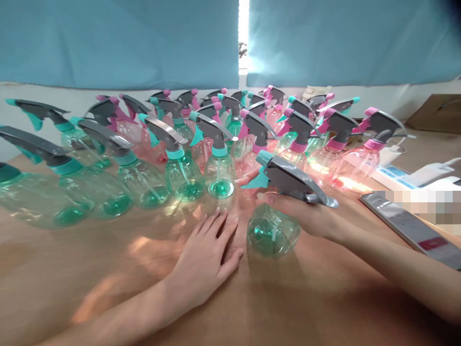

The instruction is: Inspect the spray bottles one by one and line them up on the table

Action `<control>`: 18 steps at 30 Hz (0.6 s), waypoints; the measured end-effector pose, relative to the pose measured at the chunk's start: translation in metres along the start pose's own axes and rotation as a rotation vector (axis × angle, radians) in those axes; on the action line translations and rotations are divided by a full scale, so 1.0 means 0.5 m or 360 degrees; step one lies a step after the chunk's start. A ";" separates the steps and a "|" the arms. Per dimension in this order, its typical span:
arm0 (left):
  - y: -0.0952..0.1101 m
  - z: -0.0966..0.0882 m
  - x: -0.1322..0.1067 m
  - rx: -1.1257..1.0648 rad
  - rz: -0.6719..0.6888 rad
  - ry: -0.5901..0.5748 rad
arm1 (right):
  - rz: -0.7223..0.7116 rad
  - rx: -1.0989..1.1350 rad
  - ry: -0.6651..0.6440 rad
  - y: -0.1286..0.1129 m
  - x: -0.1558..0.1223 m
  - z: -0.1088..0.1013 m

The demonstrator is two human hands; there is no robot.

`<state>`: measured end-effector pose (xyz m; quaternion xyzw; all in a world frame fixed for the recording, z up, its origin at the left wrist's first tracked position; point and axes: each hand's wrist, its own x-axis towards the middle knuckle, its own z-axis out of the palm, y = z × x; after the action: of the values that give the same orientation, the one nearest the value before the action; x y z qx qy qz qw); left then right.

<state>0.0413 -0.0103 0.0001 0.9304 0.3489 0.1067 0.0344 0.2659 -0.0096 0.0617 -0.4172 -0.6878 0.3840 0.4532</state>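
A clear green spray bottle (273, 235) with a grey and teal trigger head is in my right hand (298, 209), whose fingers wrap round its neck just below the head. The bottle tilts a little above the table. My left hand (209, 250) lies flat on the table to the left of it, fingers spread and holding nothing. Just beyond its fingertips stands another green spray bottle (219, 173), upright. A green spray bottle (183, 175) is beside that one on the left. Part of my right hand's grip is hidden behind the trigger head.
Several green and pink spray bottles stand in rows across the back of the table (151, 278). On the right lie a phone (406, 226) and a white power strip (392, 179) with plugs. A brown box (435, 113) sits at the far right, and blue curtains (118, 43) hang behind.
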 end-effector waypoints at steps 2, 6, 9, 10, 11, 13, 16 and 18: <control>0.001 -0.001 0.002 0.0015 -0.0003 0.0003 | 0.0036 -0.0018 -0.0021 0.004 -0.001 -0.002; 0.002 -0.002 0.001 0.0030 -0.0005 0.0007 | 0.0086 -0.0048 -0.0013 0.010 -0.004 -0.005; 0.002 -0.002 -0.001 0.0031 -0.0002 0.0004 | 0.0117 -0.0021 -0.0039 0.005 -0.006 -0.003; 0.003 -0.002 -0.002 0.0028 -0.0002 0.0004 | 0.0131 -0.0014 -0.0032 0.002 -0.006 -0.002; 0.003 -0.003 -0.002 0.0025 -0.0002 0.0006 | 0.0132 -0.0010 -0.0019 -0.001 -0.007 -0.002; 0.003 -0.003 -0.001 0.0019 -0.0005 0.0012 | 0.0121 -0.0031 0.0029 -0.005 -0.007 -0.001; 0.002 -0.003 0.001 0.0007 0.0000 0.0001 | 0.0141 -0.0092 0.0129 -0.003 -0.009 -0.002; 0.001 -0.002 0.001 -0.0002 0.0005 0.0000 | 0.0163 -0.0096 0.0159 0.003 -0.010 -0.003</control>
<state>0.0417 -0.0102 0.0012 0.9309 0.3475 0.1071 0.0346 0.2689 -0.0137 0.0594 -0.4839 -0.6533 0.3645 0.4540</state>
